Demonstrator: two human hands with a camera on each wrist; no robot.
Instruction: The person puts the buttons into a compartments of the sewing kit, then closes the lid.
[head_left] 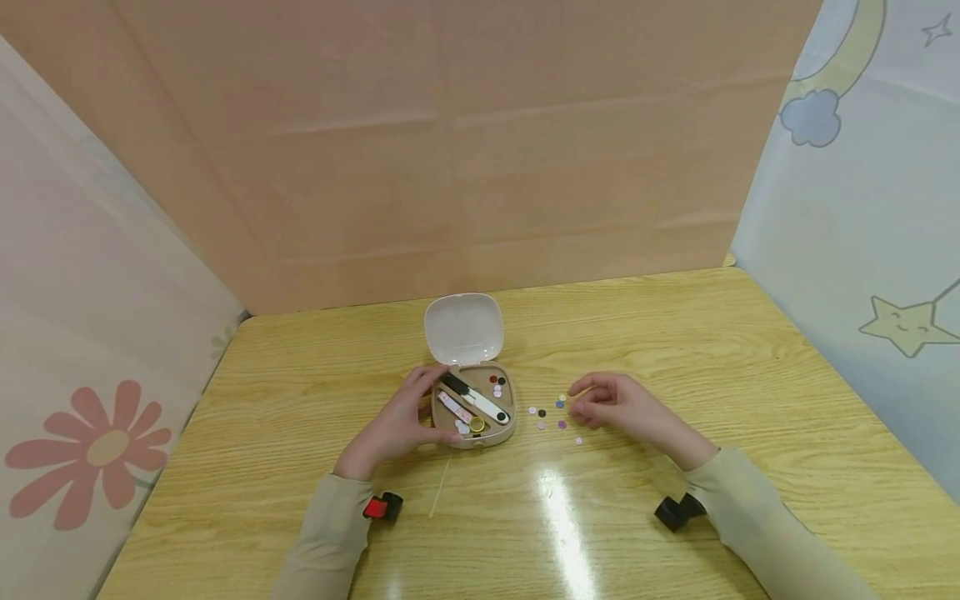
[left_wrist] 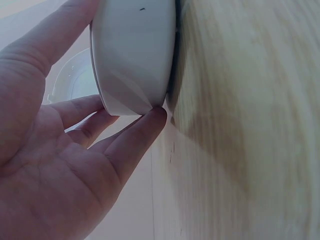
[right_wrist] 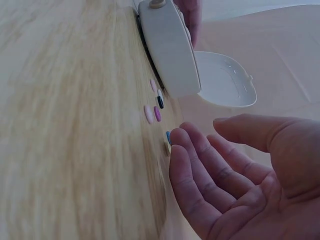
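Observation:
An open sewing box (head_left: pixel 497 437) stands on the table, its white lid (head_left: pixel 464 329) tipped back. My left hand (head_left: pixel 393 425) grips its left side, thumb at the front and fingers toward the back; the left wrist view shows fingertips against the box wall (left_wrist: pixel 132 60). Inside lie a long black-and-white tool (head_left: pixel 483 403), a pink-and-white strip (head_left: pixel 454 408), a gold ring-like piece (head_left: pixel 477 424), white discs and several small buttons (head_left: pixel 498 389). My right hand (head_left: pixel 617 406) hovers beside loose buttons, including a purple button (head_left: pixel 562 425) and a blue button (head_left: pixel 559 404), fingers loosely bent, nothing visible between them.
A thin pale stick (head_left: pixel 440 487) lies on the wooden table (head_left: pixel 315 367) in front of the box. A brown-pink backdrop (head_left: pixel 480 167) rises behind the table, with patterned sheets on both sides. Each wrist carries a black camera mount (head_left: pixel 678 512).

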